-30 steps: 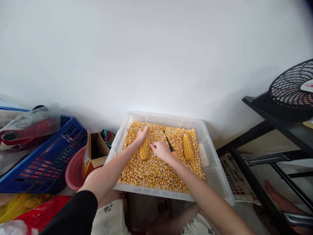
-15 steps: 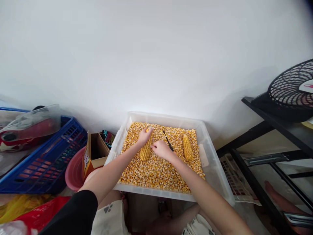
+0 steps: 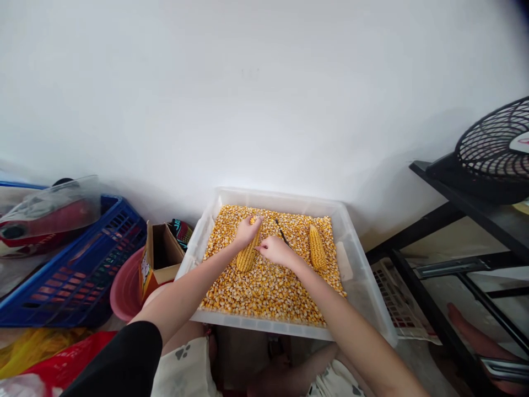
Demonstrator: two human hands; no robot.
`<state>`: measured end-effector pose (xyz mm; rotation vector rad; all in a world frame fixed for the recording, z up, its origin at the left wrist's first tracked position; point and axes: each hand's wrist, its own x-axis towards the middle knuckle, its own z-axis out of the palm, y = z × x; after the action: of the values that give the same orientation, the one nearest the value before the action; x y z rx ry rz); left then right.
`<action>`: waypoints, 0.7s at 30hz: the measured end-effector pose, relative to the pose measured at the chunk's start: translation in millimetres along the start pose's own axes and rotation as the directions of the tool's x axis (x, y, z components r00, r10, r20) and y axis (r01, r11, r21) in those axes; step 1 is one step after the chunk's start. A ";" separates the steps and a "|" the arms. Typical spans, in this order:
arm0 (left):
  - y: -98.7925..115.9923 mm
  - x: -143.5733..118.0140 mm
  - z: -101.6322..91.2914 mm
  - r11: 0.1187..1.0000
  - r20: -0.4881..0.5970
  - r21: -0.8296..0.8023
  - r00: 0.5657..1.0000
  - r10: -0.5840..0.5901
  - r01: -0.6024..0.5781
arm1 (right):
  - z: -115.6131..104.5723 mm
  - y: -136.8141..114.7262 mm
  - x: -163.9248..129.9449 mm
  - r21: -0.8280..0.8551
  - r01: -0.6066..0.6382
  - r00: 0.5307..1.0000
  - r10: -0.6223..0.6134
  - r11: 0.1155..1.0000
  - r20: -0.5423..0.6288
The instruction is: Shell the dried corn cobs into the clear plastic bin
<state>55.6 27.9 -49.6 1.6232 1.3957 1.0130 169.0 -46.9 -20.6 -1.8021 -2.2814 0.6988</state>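
While gripping the corn cob point(image 3: 248, 251) in the closed left hand point(image 3: 247, 231) and pinching a dark-tipped tool point(image 3: 281, 234) in the right hand point(image 3: 276, 251), noted: tray point(image 3: 363, 292) thick with loose kernels point(image 3: 264, 289); held cob still fully kernelled; second cob point(image 3: 317, 248) beyond right fingers untouched.

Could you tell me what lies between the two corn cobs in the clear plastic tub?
In the head view, the right hand and its thin dark-tipped tool lie there, over loose yellow kernels.
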 end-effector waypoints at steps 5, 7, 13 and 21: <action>12.1 -9.8 5.0 0.994 0.156 0.052 0.983 0.091 -0.101 | -8.5 16.5 1.6 0.172 0.034 0.993 -0.052 0.984 0.101; 16.3 -14.1 7.7 0.985 0.255 0.032 0.954 0.156 -0.169 | -9.3 23.0 2.9 0.265 0.048 0.984 -0.091 0.963 0.151; 15.1 -11.7 7.6 0.989 0.286 0.006 0.947 0.143 -0.151 | -10.1 28.8 4.8 0.286 0.078 0.979 -0.128 0.955 0.161; -3.8 2.3 -0.7 0.951 0.212 -0.264 0.971 -0.108 0.163 | -10.4 21.6 -1.4 0.195 0.082 0.991 -0.100 0.977 0.084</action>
<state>53.6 30.8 -52.5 1.3585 1.1581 0.8990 192.5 -41.8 -20.9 -1.6007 -2.2484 0.9683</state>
